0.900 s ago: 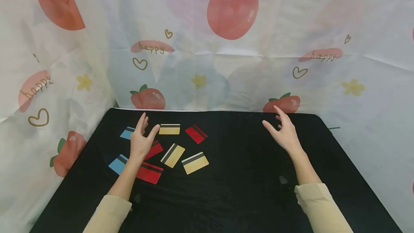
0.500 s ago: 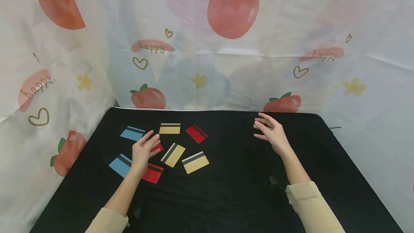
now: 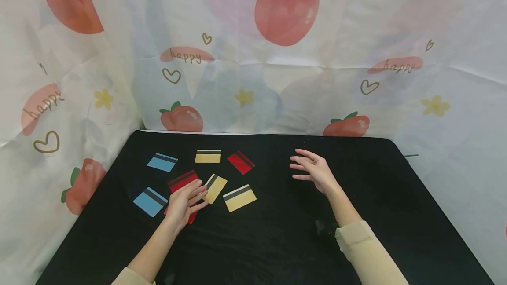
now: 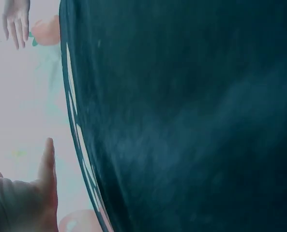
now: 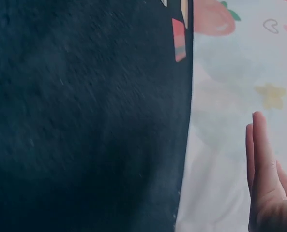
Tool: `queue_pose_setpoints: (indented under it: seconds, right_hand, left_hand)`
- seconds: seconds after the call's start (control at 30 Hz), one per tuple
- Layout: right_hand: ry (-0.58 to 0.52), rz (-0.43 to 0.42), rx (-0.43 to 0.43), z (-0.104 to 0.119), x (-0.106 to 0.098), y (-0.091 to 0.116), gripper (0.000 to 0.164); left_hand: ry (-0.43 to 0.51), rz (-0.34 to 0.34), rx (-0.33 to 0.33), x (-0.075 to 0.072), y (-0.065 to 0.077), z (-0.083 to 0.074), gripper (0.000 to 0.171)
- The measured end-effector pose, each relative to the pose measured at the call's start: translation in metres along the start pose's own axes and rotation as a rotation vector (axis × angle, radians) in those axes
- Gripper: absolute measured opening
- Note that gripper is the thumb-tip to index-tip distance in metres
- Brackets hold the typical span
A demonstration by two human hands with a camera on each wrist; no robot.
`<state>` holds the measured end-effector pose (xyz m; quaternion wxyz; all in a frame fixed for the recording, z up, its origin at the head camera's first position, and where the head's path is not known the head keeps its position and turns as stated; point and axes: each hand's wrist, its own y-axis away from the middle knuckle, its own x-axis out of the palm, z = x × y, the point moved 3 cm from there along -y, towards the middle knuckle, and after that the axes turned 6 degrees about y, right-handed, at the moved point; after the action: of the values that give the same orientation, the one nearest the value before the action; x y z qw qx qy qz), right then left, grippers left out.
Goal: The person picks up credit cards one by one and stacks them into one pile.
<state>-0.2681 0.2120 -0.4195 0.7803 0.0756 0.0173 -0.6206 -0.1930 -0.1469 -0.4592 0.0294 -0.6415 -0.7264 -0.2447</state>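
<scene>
My left hand [image 3: 184, 203], fingers loosely extended, is over the left part of the black table, overlapping two red cards in the head view. One red card [image 3: 184, 180] shows beyond its fingers; another red card [image 3: 192, 218] is mostly hidden under it. Its fingertips reach the edge of a tilted gold card [image 3: 216, 188]. Nothing is held in it. To the right, my right hand [image 3: 317, 173] hovers over bare tabletop with fingers spread and nothing in them. Two blue cards [image 3: 150, 202] lie left of the left hand. All the cards show a dark stripe.
Toward the back of the black table [image 3: 261, 250] lie a gold card [image 3: 207, 156] and a red card [image 3: 241, 162]. Another gold card [image 3: 239, 198] lies right of the tilted one. A fruit-patterned curtain [image 3: 245, 78] stands behind the table and along its sides.
The left hand has come nearer and slightly right, uncovering the far blue card and the far red card. The right hand has moved left and nearer. The cards have stayed in place.
</scene>
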Motion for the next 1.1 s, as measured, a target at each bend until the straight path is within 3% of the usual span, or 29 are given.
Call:
queue_pose_setpoints:
  seconds: [0.43, 1.1]
  right_hand:
    - [-0.001, 0.07, 0.124, -0.027, 0.03, -0.008, 0.056]
    - [0.008, 0.203, 0.197, -0.045, 0.075, -0.013, 0.052]
  left_hand:
    - [0.1, 0.012, -0.122, 0.006, 0.01, 0.022, 0.057]
    - [0.182, 0.011, -0.226, 0.019, 0.012, 0.042, 0.048]
